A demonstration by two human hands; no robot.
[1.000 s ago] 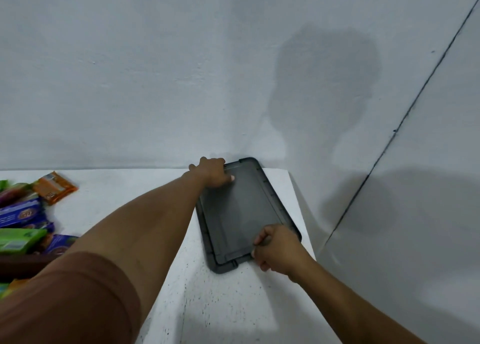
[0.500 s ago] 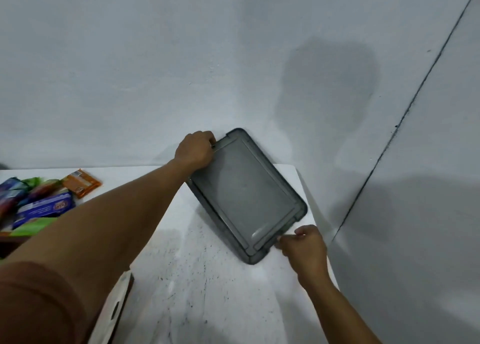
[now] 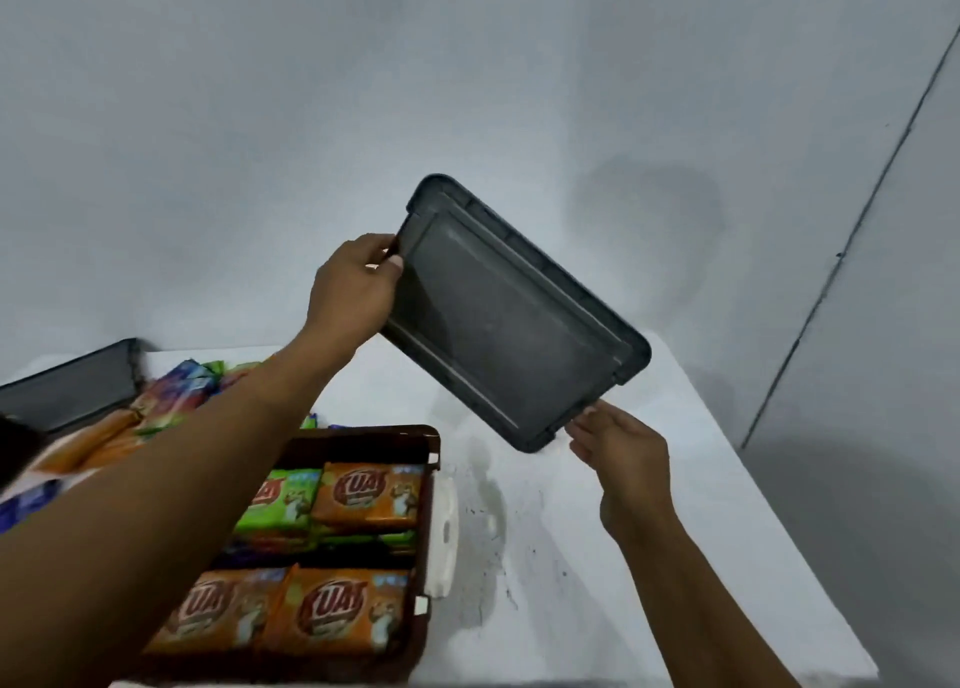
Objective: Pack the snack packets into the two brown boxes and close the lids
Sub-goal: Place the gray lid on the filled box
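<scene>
Head view, looking down over both forearms. Findings as follows.

Left hand (image 3: 357, 288): grasping the dark grey lid (image 3: 511, 334) at its upper left short end, thumb on the near face and fingers curled behind the edge.

Right hand (image 3: 621, 445): released, fingers fairly straight and pointing up at the lid's lower right end. The fingertips (image 3: 574, 427) lie at that edge; whether they actually touch it cannot be told.

Lid: held clear of the white table (image 3: 649, 557), tilted, its long axis running from upper left to lower right, with the recessed face toward the camera. It is above and to the right of the brown box (image 3: 427, 484), not over the opening.

Brown box: standing on the table at lower centre, uncovered and filled. Orange packets (image 3: 337, 612) marked KUAT lie flat in the near row, another orange one sits at the far right, and a green packet (image 3: 283, 500) lies beside that. A white clip (image 3: 445, 526) hangs on the box's right wall.

Loose packets (image 3: 176, 393): heaped on the table left of the box, partly hidden by the left forearm.

Second dark panel (image 3: 67, 391): at the table's rear left, against the grey wall (image 3: 311, 115), of like colour to the lid.
</scene>
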